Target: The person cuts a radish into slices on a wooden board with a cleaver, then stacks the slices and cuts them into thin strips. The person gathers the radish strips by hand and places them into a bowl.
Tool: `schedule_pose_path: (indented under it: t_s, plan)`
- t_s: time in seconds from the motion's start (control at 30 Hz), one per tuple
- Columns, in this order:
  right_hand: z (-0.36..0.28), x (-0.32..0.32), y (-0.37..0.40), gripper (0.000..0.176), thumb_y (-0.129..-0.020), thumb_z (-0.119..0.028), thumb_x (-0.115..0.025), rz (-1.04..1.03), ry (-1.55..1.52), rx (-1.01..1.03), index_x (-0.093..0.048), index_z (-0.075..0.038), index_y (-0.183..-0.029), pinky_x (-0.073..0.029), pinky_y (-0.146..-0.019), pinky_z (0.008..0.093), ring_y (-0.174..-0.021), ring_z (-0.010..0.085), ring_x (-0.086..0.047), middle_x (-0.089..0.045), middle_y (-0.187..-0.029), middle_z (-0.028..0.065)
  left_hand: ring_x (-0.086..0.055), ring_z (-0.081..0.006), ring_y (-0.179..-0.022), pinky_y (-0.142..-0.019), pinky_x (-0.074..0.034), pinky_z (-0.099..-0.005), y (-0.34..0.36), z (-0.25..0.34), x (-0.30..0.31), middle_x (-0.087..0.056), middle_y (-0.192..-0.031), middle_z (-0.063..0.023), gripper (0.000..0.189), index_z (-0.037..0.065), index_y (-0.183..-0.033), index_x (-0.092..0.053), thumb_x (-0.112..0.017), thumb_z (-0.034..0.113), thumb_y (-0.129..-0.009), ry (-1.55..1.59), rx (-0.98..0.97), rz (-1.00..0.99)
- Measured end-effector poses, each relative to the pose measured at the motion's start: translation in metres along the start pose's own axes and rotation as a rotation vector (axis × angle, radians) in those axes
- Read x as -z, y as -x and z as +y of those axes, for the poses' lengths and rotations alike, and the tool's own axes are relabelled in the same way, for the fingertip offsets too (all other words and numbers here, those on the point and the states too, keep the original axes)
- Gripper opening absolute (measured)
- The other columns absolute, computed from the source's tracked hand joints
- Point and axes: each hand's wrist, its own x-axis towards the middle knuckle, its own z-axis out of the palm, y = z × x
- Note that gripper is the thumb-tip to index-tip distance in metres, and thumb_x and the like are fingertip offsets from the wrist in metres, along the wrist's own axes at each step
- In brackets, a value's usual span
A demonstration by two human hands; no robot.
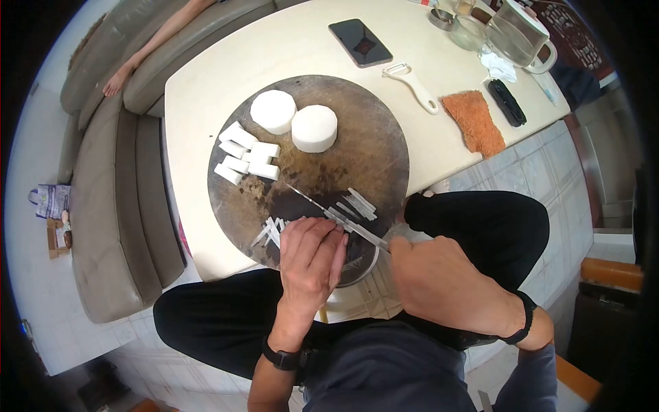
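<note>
My right hand point(443, 278) is closed around the handle of a kitchen knife point(365, 233), whose blade slants up and left over the round wooden cutting board point(374, 130). Just left of the blade, my left hand point(312, 257) presses bent fingers onto a white piece that looks like radish, mostly hidden beneath them. Thin white strips point(360, 204) lie right of the blade, and more strips point(269, 232) stick out beside my left fingers. Farther up the board are two thick white radish rounds point(273, 112) and several cut slabs point(261, 159).
On the cream table point(199, 137) beyond the board lie a phone point(360, 42), a white peeler point(415, 89), an orange cloth point(473, 122) and a black case point(506, 103). A clear pitcher point(516, 33) stands at the back right. Another person's leg point(161, 36) rests on the sofa point(103, 226).
</note>
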Motion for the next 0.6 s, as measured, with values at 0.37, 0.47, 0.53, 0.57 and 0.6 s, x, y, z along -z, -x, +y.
schedule_pose_path:
  t_s: [0.37, 0.47, 0.53, 0.57, 0.6]
  plan:
    - [-0.001, -0.001, 0.008, 0.016, -0.073, -0.001, -0.06, -0.027, -0.054, 0.001, -0.048, 0.003, -0.082, -0.043, -0.048, 0.0427, -0.052, 0.036, -0.057, -0.054, -0.056, 0.0157, -0.06, -0.0304, -0.087, -0.082, -0.048, -0.0433, 0.003, -0.001, 0.0, -0.061, -0.088, -0.0117, 0.022, -0.002, -0.082, -0.065, -0.077, -0.004, -0.063, 0.003, 0.002, 0.005]
    - [-0.004, -0.004, -0.008, 0.019, -0.07, -0.003, -0.064, 0.043, -0.03, 0.064, -0.05, 0.004, -0.081, -0.045, -0.049, 0.0423, -0.054, 0.0357, -0.06, -0.056, -0.06, 0.0176, -0.06, -0.0304, -0.087, -0.083, -0.048, -0.0436, 0.002, -0.002, 0.0, -0.061, -0.088, -0.0117, 0.023, -0.002, -0.083, -0.066, -0.077, -0.003, -0.062, 0.017, 0.003, -0.007]
    - [-0.003, -0.006, -0.013, 0.021, -0.068, -0.004, -0.067, 0.061, 0.0, 0.078, -0.052, 0.005, -0.08, -0.047, -0.05, 0.0422, -0.057, 0.0358, -0.063, -0.059, -0.063, 0.0197, -0.061, -0.0297, -0.088, -0.083, -0.048, -0.0435, 0.001, -0.001, 0.0, -0.063, -0.09, -0.0114, 0.022, -0.002, -0.083, -0.066, -0.077, -0.003, -0.064, 0.011, 0.002, 0.01]
    - [-0.003, -0.007, -0.014, 0.021, -0.068, -0.005, -0.067, 0.07, 0.002, 0.069, -0.052, 0.004, -0.079, -0.047, -0.05, 0.0421, -0.057, 0.0363, -0.063, -0.059, -0.063, 0.0198, -0.061, -0.0297, -0.088, -0.083, -0.048, -0.0435, 0.001, -0.001, 0.0, -0.063, -0.09, -0.0114, 0.022, -0.002, -0.083, -0.066, -0.077, -0.003, -0.064, 0.01, 0.0, 0.01]
    - [-0.003, -0.008, -0.014, 0.02, -0.068, -0.005, -0.067, 0.078, 0.005, 0.058, -0.052, 0.004, -0.078, -0.047, -0.05, 0.042, -0.057, 0.0368, -0.063, -0.059, -0.063, 0.0199, -0.061, -0.0293, -0.089, -0.084, -0.048, -0.0434, 0.001, -0.001, 0.0, -0.063, -0.091, -0.0112, 0.022, -0.001, -0.084, -0.066, -0.077, -0.003, -0.065, 0.012, -0.005, 0.012]
